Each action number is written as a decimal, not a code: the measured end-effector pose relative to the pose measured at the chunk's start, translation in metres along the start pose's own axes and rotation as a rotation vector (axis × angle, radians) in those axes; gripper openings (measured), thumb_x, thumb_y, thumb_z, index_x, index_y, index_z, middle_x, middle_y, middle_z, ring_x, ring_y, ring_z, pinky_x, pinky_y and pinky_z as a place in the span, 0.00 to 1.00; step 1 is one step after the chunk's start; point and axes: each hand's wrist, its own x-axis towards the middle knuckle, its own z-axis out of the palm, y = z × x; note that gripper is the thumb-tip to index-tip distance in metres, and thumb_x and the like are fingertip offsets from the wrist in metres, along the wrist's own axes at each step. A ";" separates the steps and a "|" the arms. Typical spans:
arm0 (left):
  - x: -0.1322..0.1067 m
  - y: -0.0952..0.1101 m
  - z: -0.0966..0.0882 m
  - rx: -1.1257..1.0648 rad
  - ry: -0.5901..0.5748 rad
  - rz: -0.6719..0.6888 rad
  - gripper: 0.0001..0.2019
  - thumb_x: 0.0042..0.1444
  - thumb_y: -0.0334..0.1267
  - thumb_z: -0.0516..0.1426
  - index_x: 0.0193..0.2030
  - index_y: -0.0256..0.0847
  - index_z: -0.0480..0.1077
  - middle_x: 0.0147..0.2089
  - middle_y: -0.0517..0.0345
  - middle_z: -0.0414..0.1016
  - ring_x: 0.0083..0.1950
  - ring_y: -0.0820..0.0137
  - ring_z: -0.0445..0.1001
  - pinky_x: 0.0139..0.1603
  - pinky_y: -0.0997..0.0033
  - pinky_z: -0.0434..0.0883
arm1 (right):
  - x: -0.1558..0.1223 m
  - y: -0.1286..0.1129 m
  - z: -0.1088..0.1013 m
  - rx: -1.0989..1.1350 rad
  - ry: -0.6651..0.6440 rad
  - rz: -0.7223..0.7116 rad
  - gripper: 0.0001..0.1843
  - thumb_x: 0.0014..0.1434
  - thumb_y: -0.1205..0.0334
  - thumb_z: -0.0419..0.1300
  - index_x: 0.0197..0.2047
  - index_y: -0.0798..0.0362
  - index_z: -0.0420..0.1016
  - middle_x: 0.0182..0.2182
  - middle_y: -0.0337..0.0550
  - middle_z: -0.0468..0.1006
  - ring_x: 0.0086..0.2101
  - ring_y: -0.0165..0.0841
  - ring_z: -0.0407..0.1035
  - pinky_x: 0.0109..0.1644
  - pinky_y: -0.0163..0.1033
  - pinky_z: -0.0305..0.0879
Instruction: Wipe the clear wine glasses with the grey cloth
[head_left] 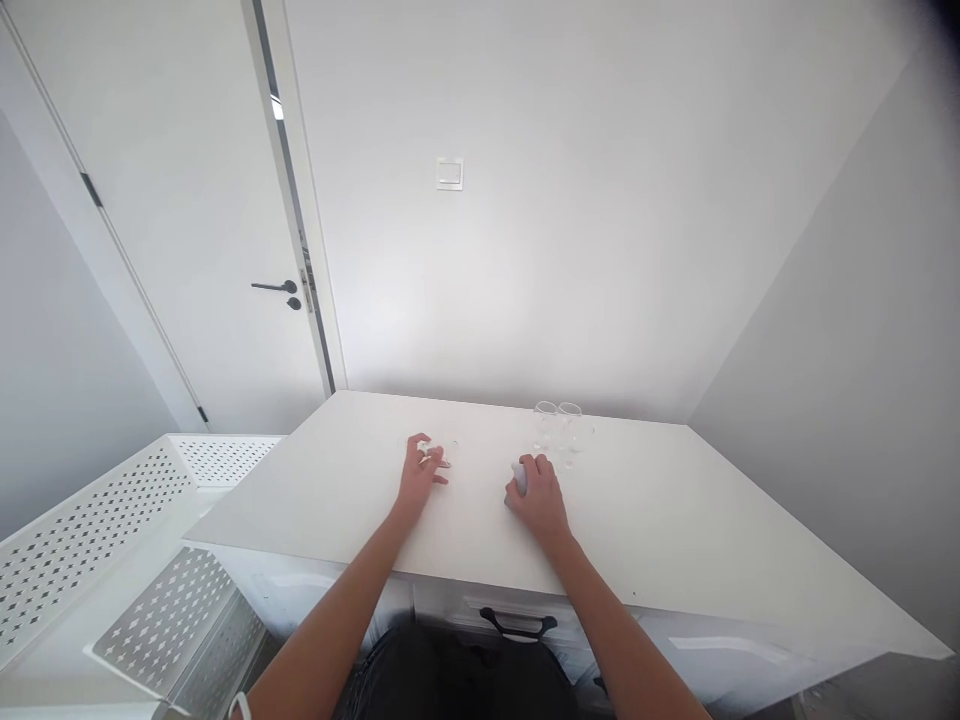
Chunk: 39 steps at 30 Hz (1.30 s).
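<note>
My left hand is curled around a clear glass, which is hard to see against the white top. It seems to lie on its side, low over the cabinet. My right hand is closed on a small light-grey object, resting at the tabletop; whether it is a cloth or a sponge I cannot tell. Behind the right hand stand two clear stemmed glasses, side by side near the back edge.
A white cabinet top stretches before me, with a black drawer handle below its front edge. White perforated baskets stand at the left. Behind are a wall with a light switch and a white door.
</note>
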 end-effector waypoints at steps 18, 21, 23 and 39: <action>-0.006 -0.006 0.004 0.119 0.071 0.048 0.23 0.63 0.57 0.58 0.57 0.50 0.56 0.50 0.51 0.68 0.43 0.66 0.79 0.32 0.66 0.81 | 0.036 -0.045 0.031 1.114 0.249 0.735 0.26 0.57 0.36 0.62 0.39 0.55 0.73 0.36 0.48 0.77 0.37 0.39 0.70 0.38 0.41 0.68; -0.005 -0.004 0.003 0.089 0.052 0.033 0.23 0.63 0.57 0.58 0.57 0.50 0.55 0.49 0.54 0.67 0.44 0.66 0.80 0.33 0.65 0.81 | 0.044 -0.052 0.041 1.037 0.235 0.659 0.24 0.56 0.38 0.63 0.35 0.52 0.70 0.32 0.40 0.73 0.34 0.35 0.67 0.37 0.38 0.66; -0.005 -0.004 0.004 0.079 0.021 0.036 0.23 0.63 0.57 0.58 0.57 0.50 0.55 0.49 0.54 0.66 0.44 0.66 0.80 0.34 0.64 0.82 | 0.046 -0.051 0.044 0.978 0.202 0.580 0.23 0.56 0.38 0.63 0.32 0.50 0.66 0.27 0.35 0.68 0.31 0.32 0.62 0.34 0.36 0.63; -0.005 -0.005 0.006 0.057 -0.062 0.046 0.23 0.63 0.55 0.58 0.56 0.50 0.53 0.51 0.54 0.62 0.46 0.68 0.78 0.37 0.65 0.83 | 0.044 -0.069 0.044 1.289 -0.077 0.300 0.27 0.54 0.38 0.64 0.46 0.52 0.73 0.39 0.45 0.79 0.40 0.39 0.72 0.44 0.44 0.71</action>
